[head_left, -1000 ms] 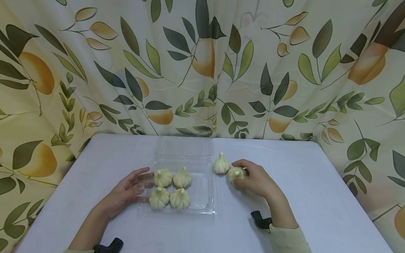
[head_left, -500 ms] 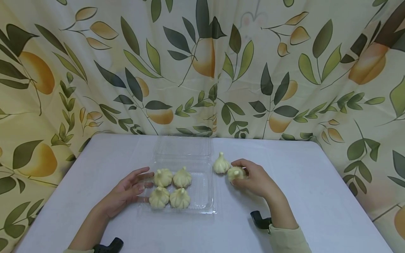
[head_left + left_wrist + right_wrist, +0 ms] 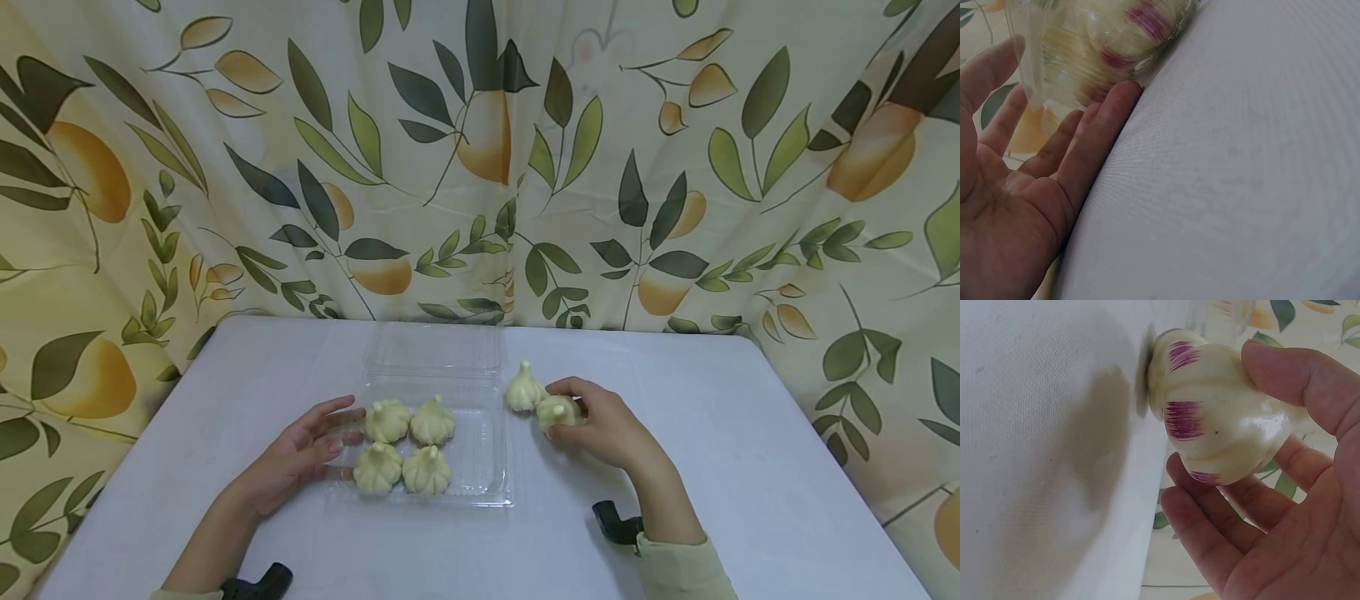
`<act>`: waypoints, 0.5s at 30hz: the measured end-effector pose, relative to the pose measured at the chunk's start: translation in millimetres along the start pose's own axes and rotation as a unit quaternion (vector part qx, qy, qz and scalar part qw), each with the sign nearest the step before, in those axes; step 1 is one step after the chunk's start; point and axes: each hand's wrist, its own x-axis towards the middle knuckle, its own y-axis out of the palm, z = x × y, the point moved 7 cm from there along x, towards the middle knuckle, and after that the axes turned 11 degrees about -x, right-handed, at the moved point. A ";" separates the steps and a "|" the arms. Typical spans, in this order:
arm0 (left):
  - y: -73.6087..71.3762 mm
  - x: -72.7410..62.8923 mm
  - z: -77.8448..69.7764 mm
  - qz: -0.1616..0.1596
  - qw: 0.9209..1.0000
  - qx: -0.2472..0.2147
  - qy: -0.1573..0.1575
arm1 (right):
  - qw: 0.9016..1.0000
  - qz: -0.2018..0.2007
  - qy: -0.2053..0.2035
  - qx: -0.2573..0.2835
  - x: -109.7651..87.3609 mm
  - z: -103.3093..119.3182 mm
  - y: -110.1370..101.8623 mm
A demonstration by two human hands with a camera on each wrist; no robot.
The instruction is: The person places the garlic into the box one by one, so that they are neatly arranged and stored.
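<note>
My right hand (image 3: 611, 425) holds a garlic bulb (image 3: 555, 410) between thumb and fingers, at the right of the clear plastic box (image 3: 480, 454). In the right wrist view this pale garlic bulb (image 3: 1216, 412) shows purple streaks, and its base is at or close to the tabletop. Another garlic bulb (image 3: 525, 388) stands upright just beside it. Several bulbs sit in two rows in the left part of the box. My left hand (image 3: 300, 458) rests at the box's left side with fingers spread and extended; in the left wrist view its fingertips (image 3: 1124, 97) touch or nearly touch the plastic wall.
The box's lid (image 3: 435, 350) lies folded back toward the far edge of the white table (image 3: 750, 467). A curtain (image 3: 480, 275) printed with leaves and fruit hangs behind it. Black wrist mounts (image 3: 618, 523) sit on both wrists.
My right hand has shifted very slightly left with its garlic bulb, toward the neighbouring bulb. The left hand and the box have stayed in place.
</note>
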 end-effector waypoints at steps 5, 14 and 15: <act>-0.2 0.2 0.1 0.002 1.000 -0.003 0.002 | 1.000 0.002 0.001 0.001 -0.1 0.3 0.7; -1.0 0.5 0.8 0.002 1.000 -0.005 0.003 | 1.000 -0.002 -0.015 0.003 -0.6 5.1 0.2; -0.9 0.6 0.8 0.002 1.000 -0.005 0.003 | 1.000 -0.003 -0.017 0.003 -0.7 5.4 0.2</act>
